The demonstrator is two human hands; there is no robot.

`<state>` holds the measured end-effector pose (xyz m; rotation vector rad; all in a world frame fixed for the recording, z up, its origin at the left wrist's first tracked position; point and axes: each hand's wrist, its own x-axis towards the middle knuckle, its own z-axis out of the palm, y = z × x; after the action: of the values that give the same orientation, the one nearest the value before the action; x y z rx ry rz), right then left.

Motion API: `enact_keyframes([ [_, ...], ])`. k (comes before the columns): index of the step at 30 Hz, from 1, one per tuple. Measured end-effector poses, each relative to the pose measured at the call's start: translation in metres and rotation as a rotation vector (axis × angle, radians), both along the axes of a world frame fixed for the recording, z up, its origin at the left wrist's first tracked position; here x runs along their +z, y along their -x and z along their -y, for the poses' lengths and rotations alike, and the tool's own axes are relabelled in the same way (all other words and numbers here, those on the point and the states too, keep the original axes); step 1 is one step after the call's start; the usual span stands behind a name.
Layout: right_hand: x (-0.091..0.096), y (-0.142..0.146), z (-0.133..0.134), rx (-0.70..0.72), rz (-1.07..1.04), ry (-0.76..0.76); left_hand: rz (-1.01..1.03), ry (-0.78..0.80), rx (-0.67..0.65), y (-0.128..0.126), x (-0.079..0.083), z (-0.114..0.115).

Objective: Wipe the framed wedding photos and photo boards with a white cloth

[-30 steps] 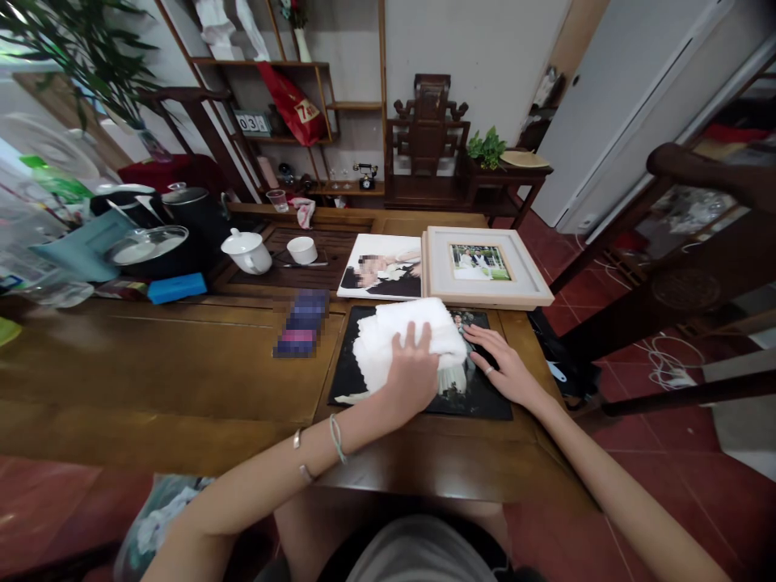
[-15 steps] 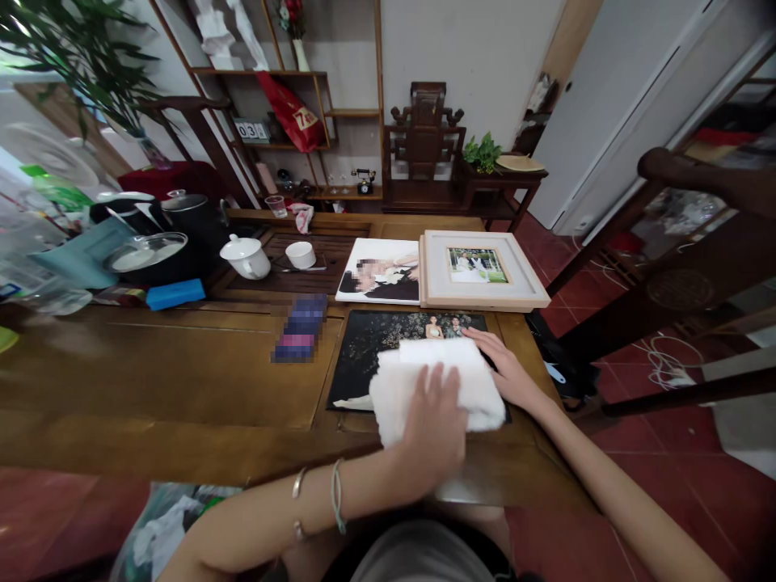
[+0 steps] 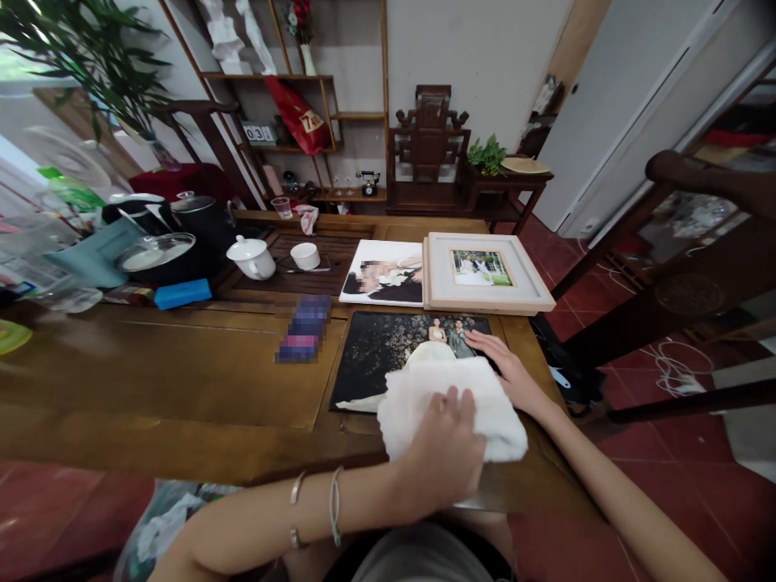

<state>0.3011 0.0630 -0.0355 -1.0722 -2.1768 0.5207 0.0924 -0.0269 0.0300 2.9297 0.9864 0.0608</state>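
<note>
My left hand [image 3: 445, 453] presses flat on a folded white cloth [image 3: 454, 400] that lies over the near right corner of a dark photo print [image 3: 388, 352] on the wooden table [image 3: 182, 380]. My right hand [image 3: 506, 368] rests flat on the print's right edge, fingers stretched out, holding it down. The cloth hides the lower right part of the print.
Behind the print lie a second photo print [image 3: 385, 273] and a light wooden framed photo [image 3: 485, 272]. A white teapot [image 3: 253, 259] and cup [image 3: 305, 255] stand on a tea tray. Pots, a blue box [image 3: 182, 293] and clutter fill the left. A dark chair [image 3: 697, 267] stands right.
My left hand has drawn the cloth from the upper middle of the print toward me to its near right corner, uncovering the figures in the photo. My right hand stayed on the edge.
</note>
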Motion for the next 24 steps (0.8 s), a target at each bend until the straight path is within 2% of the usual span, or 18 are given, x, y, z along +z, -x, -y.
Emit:
enact_keyframes([
  [3, -0.002, 0.000, 0.000, -0.009, 0.011, -0.035, 0.138, 0.090, 0.140, 0.015, 0.013, -0.043],
  [5, -0.002, 0.002, 0.000, -0.033, 0.032, -0.049, 0.212, 0.211, 0.177, 0.022, 0.021, -0.078],
  [8, 0.000, 0.004, -0.001, -0.057, 0.066, -0.050, 0.249, 0.280, 0.085, 0.020, 0.031, -0.122],
  [11, 0.000, 0.004, -0.001, -0.073, 0.083, -0.060, 0.244, 0.299, -0.038, -0.001, 0.036, -0.147],
  [15, -0.007, 0.001, 0.001, -0.129, 0.113, -0.037, 0.166, 0.282, -0.156, -0.035, 0.037, -0.157],
  [17, -0.010, 0.000, 0.002, -0.139, 0.120, -0.020, 0.121, 0.262, -0.182, -0.040, 0.035, -0.154],
  [20, -0.010, -0.001, 0.002, -0.118, 0.104, -0.022, 0.062, 0.220, -0.148, -0.026, 0.027, -0.143],
  [24, -0.003, 0.002, 0.001, -0.051, 0.060, -0.034, 0.005, 0.134, -0.042, 0.018, 0.007, -0.123],
])
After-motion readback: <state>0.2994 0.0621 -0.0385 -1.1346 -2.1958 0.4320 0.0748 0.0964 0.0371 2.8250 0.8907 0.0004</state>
